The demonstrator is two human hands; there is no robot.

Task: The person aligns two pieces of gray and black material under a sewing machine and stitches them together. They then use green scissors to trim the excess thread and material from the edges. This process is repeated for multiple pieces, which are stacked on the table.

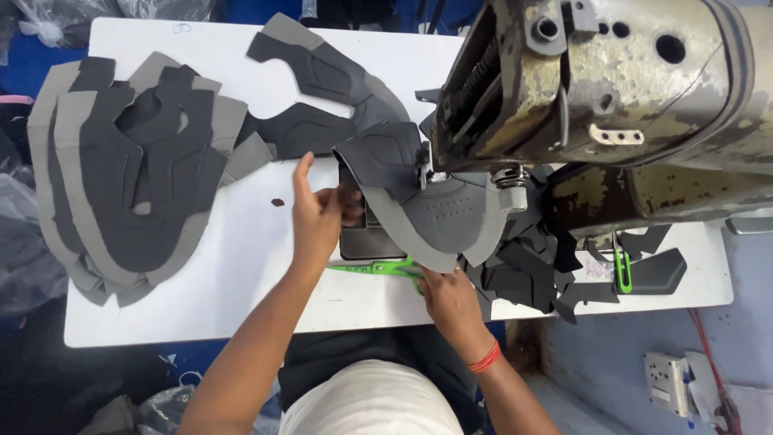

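Shoe upper (419, 201), grey and dark grey, lies curved under the needle of the sewing machine (596, 89), on the white table (233, 282). Its dark panel rises at the needle's left; its light grey perforated part spreads below the needle toward the table's near edge.

Left hand (316, 216) at the upper's left edge, fingers curled shut, pinching the dark panel, thumb raised. Right hand (447, 296) below the upper, at the near edge; fingers tucked under the grey rim, touching it. Cannot tell if it really grips. Red band (485, 358) on the right wrist.

Green tool (382, 267) lies flat just below the upper, between the two hands, right fingertips touching its end. Dark plate (366, 242) of the machine bed sits under the upper, beside the left hand.

Loose dark cut pieces (531, 266) heaped right of the upper, under the machine body. One more dark piece (656, 272) with a green clip (623, 270) further right, near the table's right edge.

Two dark shaped panels (322, 89) lie above-left of the upper, well behind the left hand. Big stack of grey and dark uppers (129, 177) far left of the upper, well apart from the hands.

Machine worn, paint flaked, fills the upper right.
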